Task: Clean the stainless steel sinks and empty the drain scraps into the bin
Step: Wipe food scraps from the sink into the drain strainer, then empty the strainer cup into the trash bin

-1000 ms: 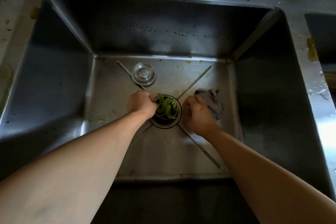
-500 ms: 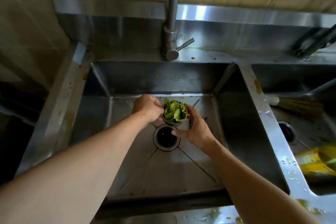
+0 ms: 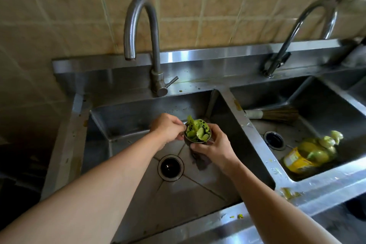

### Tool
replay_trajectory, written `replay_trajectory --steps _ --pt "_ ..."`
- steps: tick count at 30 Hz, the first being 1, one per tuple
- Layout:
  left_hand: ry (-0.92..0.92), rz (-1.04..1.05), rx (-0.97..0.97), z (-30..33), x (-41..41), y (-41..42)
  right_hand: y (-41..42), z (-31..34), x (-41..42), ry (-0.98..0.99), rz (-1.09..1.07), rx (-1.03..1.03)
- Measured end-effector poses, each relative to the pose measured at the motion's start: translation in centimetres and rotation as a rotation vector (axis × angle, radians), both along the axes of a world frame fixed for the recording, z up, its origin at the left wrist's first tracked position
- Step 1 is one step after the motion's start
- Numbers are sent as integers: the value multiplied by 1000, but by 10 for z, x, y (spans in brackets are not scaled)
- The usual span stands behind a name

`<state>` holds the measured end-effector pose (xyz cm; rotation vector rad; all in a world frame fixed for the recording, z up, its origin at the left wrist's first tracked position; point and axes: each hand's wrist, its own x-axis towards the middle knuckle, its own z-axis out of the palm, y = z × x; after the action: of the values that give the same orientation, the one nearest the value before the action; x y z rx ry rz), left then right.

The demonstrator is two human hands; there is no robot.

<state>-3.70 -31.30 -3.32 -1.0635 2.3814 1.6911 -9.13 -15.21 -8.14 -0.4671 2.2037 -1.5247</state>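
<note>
Both hands hold a small metal drain strainer basket (image 3: 206, 138) full of green vegetable scraps (image 3: 196, 128) above the left sink (image 3: 122, 123). My left hand (image 3: 168, 129) pinches its left rim. My right hand (image 3: 213, 145) cups it from the right and below, with a dark grey cloth (image 3: 200, 161) hanging under the palm. The open drain hole (image 3: 170, 167) lies below in the sink floor. No bin is in view.
A curved tap (image 3: 142, 43) stands behind the left sink. The right sink (image 3: 309, 105) holds a straw brush (image 3: 277, 115), a yellow packet with green scraps (image 3: 311, 151) and its own drain (image 3: 274, 139). A second tap (image 3: 301, 33) rises behind it. Scraps (image 3: 288, 193) lie on the front rim.
The strainer basket came out of the drain and rose above the sink in both hands. The view lifted to show both taps and the right sink.
</note>
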Motion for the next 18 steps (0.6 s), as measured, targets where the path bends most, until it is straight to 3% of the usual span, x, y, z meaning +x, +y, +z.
replay_trajectory --steps 9,18 --pt "9 -134 -37 22 -19 52 80 30 -12 29 -216 -46" --pt "-15 -269 -62 34 -53 160 213 54 -29 50 -333 -105"
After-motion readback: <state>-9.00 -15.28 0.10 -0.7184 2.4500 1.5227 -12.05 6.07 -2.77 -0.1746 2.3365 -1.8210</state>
